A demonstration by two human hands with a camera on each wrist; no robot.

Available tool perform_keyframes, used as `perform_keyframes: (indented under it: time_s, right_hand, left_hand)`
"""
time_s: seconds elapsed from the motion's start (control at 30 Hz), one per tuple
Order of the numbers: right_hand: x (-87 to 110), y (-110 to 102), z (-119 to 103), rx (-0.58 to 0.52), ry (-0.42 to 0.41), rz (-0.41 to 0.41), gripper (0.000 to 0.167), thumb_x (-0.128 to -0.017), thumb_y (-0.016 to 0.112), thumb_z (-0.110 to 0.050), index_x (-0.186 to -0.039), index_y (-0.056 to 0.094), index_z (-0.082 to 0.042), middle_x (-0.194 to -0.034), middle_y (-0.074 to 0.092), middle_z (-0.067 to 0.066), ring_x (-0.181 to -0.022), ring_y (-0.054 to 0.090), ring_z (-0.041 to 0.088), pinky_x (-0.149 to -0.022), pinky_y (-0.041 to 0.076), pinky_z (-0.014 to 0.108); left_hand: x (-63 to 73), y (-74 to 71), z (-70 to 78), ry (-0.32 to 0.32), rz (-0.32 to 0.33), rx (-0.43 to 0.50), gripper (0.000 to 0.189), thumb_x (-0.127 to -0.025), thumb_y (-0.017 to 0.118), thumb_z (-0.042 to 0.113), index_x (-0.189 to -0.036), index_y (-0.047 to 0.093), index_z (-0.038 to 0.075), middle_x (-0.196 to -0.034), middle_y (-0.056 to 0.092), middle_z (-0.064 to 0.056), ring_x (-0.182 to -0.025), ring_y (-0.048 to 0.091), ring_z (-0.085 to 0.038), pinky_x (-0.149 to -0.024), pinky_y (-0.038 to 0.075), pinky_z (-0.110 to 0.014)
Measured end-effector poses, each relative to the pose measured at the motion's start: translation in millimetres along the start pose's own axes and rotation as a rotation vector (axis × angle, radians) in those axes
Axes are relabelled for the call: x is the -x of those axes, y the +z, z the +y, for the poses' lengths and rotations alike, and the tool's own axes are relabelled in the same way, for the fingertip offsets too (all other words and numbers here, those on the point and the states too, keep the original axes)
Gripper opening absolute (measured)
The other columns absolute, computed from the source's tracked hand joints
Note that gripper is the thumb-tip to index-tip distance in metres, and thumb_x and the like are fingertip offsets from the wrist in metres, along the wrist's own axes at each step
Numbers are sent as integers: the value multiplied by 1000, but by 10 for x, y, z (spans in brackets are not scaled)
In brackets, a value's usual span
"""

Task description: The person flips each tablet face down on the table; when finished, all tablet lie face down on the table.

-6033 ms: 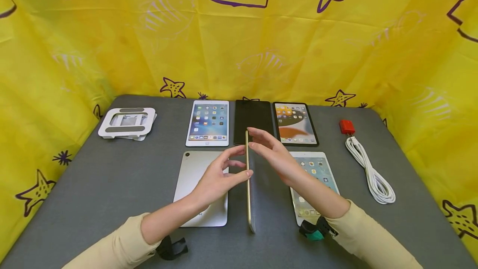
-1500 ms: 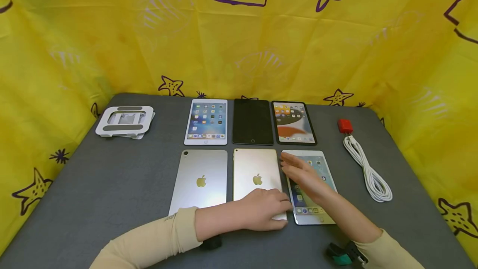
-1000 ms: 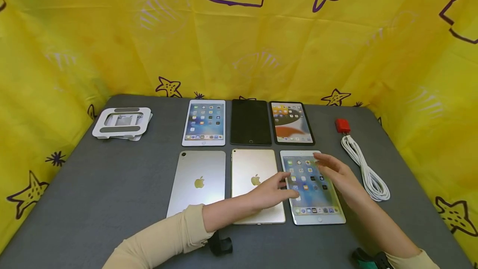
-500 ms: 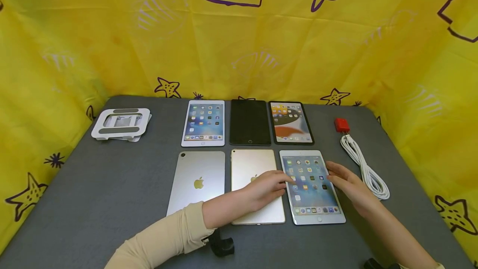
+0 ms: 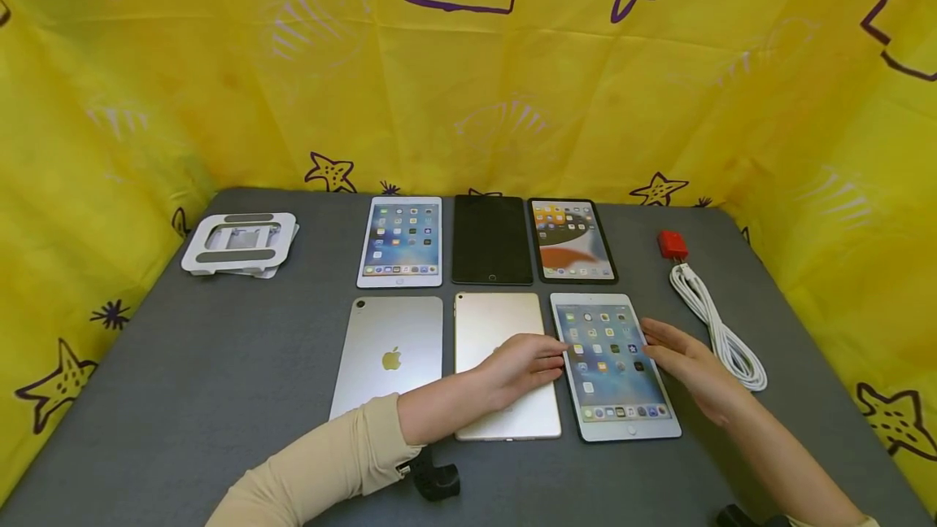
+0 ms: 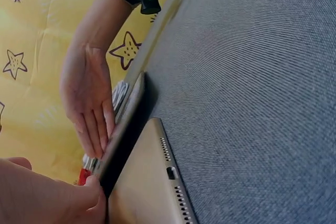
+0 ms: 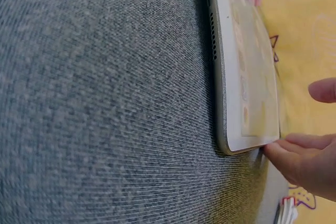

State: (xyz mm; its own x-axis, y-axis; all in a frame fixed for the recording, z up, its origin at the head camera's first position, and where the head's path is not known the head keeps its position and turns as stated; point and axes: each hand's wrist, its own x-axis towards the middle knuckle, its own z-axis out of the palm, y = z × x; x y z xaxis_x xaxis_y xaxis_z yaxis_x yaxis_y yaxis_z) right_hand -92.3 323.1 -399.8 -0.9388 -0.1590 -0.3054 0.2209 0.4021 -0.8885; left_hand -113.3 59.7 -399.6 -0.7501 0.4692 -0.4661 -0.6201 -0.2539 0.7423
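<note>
Left hand (image 5: 521, 368) and right hand (image 5: 691, 368), fingers extended, touched one tablet (image 5: 613, 368) of six (left arm (image 5: 446, 416) partly hid two); one red charger (image 5: 672, 245) lay nearby.

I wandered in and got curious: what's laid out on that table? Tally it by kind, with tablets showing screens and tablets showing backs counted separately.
Tablets screen up: 4
Tablets back up: 2
White stand: 1
Red plug adapter: 1
White cable, bundled: 1
Total: 9

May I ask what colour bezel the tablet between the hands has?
The bezel is white, clearest in the head view.
</note>
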Motion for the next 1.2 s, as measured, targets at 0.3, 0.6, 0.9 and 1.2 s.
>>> perform_keyframes:
  time_s: [0.3, 0.6, 0.9, 1.2]
  right_hand:
    - [-29, 100, -26, -16, -37, -25, 59, -101, 51, -22, -149, 30, 5, -149, 34, 29, -132, 37, 30, -89, 37, 13]
    - [-89, 262, -67, -174, -71, -116, 58, -102, 49, -15, -148, 26, 11, -149, 28, 32, -114, 50, -1, -94, 42, 15]
    - [-141, 410, -151, -262, -79, -180, 62, -102, 50, -18, -149, 22, 10, -154, 21, 30, -122, 46, -1, -100, 42, 23]
    - [-237, 451, -197, -184, -68, -184, 61, -102, 47, -19, -149, 20, 9, -150, 28, 30, -132, 38, 28, -105, 39, 45]
  left_hand:
    - [63, 117, -48, 254, -65, -175, 53, -93, 57, 0, -142, 37, -12, -128, 50, -19, -112, 59, -27, -92, 51, -37]
    - [150, 112, -15, 450, -12, -481, 68, -92, 66, 12, -151, 33, 5, -136, 46, -12, -116, 55, -23, -81, 53, -26]
    - [178, 119, 42, 566, -23, -612, 75, -91, 68, 28, -153, 30, 11, -145, 42, -5, -121, 52, -19, -89, 50, -29]
    - [172, 195, 47, 608, -28, -604, 76, -89, 70, 27, -153, 31, 10, -147, 38, -3, -120, 50, -13, -84, 51, -22]
